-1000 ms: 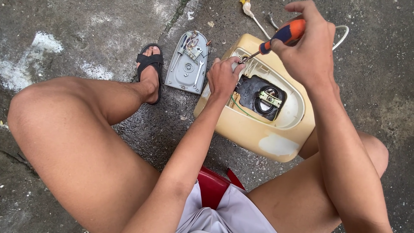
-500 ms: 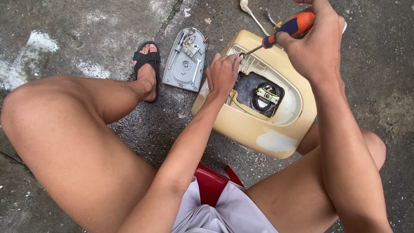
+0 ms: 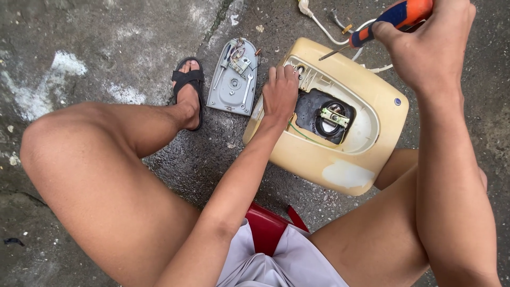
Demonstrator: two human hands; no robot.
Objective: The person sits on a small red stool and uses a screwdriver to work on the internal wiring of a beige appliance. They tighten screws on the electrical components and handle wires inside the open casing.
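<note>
A cream plastic appliance base (image 3: 350, 170) lies bottom-up on the concrete, its underside open with a dark cavity (image 3: 324, 117) showing a coil and a metal bracket. My left hand (image 3: 280, 93) rests on the housing's upper left corner, fingertips pinched at a small part near the rim. My right hand (image 3: 425, 48) is raised over the far right edge, gripping an orange and blue screwdriver (image 3: 390, 18). Its metal tip points down-left toward the rim without touching it.
A grey metal cover plate (image 3: 234, 79) with small tools on it lies left of the housing, beside my sandalled foot (image 3: 188, 90). A white cord and plug (image 3: 319, 18) trail behind the housing. My bare knees flank a red stool (image 3: 265, 228) under me.
My right hand has lifted the screwdriver up and to the right, away from the rim. My left hand has stayed on the housing's corner. The view has shifted slightly.
</note>
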